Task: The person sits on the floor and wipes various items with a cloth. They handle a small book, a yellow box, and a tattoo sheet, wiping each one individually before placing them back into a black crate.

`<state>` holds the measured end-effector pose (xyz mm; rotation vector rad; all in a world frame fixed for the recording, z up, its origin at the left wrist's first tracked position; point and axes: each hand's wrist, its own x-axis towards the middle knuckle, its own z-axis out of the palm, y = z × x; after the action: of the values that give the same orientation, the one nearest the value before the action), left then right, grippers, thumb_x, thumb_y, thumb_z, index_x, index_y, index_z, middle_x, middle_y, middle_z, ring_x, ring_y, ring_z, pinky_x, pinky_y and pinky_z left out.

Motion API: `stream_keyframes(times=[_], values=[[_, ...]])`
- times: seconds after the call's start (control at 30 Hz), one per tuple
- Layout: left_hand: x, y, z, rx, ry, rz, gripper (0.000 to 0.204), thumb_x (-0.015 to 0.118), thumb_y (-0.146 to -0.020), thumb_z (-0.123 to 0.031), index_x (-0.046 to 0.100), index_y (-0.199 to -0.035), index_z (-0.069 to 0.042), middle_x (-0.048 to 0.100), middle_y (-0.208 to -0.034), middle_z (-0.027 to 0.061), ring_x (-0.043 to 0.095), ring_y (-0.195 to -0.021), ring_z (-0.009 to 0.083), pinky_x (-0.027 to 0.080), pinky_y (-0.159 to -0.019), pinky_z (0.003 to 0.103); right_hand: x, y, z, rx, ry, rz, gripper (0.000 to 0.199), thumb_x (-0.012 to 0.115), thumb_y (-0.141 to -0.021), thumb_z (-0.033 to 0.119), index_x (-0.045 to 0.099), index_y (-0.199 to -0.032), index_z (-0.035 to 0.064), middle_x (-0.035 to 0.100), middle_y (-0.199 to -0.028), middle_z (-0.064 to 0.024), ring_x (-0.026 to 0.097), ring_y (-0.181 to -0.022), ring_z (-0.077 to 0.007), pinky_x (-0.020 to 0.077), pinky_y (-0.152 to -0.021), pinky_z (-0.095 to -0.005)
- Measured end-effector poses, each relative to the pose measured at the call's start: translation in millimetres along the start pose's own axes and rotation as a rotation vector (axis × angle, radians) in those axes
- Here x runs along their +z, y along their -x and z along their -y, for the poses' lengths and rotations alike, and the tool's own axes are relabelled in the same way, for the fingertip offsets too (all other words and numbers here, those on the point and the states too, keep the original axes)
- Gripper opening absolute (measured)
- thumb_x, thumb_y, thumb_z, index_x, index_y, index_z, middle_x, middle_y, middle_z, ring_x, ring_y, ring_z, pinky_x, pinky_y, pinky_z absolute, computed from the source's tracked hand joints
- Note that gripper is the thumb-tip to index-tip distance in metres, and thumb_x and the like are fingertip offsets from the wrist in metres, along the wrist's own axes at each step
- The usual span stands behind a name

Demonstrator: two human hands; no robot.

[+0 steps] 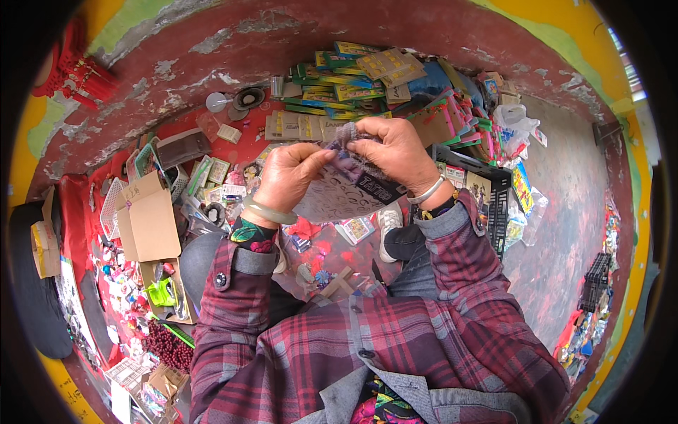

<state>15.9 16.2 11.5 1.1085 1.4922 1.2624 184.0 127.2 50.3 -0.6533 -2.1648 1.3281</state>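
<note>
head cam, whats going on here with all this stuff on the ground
A person in a plaid shirt holds a stack of patterned sheets in both hands. The left hand grips the stack from the side, while the right hand pinches its top edge. Below them, a red cloth is spread with small packaged goods, an open cardboard box to the left and a black crate to the right.

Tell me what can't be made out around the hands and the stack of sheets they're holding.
Head view only:
- Stack of sheets: its upper edge is hidden behind the left hand and right hand; how many sheets there are cannot be told.
- Small grey bit at the fingertips: too small to identify.
- Open cardboard box: its inside faces away, so its contents are unseen.
- Goods along the floor at the right edge: bent and blurred by the fisheye rim.
</note>
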Motion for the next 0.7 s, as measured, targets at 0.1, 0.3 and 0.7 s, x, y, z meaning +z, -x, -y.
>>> stream_keyframes(times=[0.1, 0.3, 0.7], values=[[-6, 1, 1, -0.027, -0.004, -0.026, 0.02, 0.065, -0.085, -0.018, 0.067, -0.088, 0.002, 0.063, -0.074, 0.0018, 0.057, -0.063, 0.0076, 0.049, -0.059, 0.022, -14, 0, -7, 0.052, -0.126, -0.18, 0.013, 0.059, -0.082, 0.008, 0.064, -0.087, -0.0033, 0.063, -0.074, -0.0041, 0.057, -0.068, -0.0083, 0.0458, -0.061, -0.0258], [-28, 2, 2, -0.113, 0.116, -0.136, 0.019, 0.065, -0.085, -0.019, 0.067, -0.085, 0.0, 0.063, -0.073, 0.0006, 0.056, -0.062, 0.0065, 0.049, -0.057, 0.021, -71, -1, -29, 0.213, -0.498, -0.05, 0.022, 0.058, -0.09, 0.019, 0.063, -0.097, -0.0013, 0.064, -0.084, -0.0003, 0.056, -0.074, -0.0043, 0.0455, -0.066, -0.0202], [-13, 5, 6, 0.05, -0.162, -0.177, 0.021, 0.064, -0.086, -0.019, 0.067, -0.083, 0.002, 0.061, -0.068, 0.0004, 0.054, -0.058, 0.0059, 0.045, -0.053, 0.021, 4, -10, -11, 0.072, 0.16, 0.168, 0.02, 0.062, -0.079, 0.017, 0.06, -0.083, -0.0024, 0.056, -0.066, -0.0154, 0.051, -0.06, -0.015, 0.0418, -0.058, -0.0312]])
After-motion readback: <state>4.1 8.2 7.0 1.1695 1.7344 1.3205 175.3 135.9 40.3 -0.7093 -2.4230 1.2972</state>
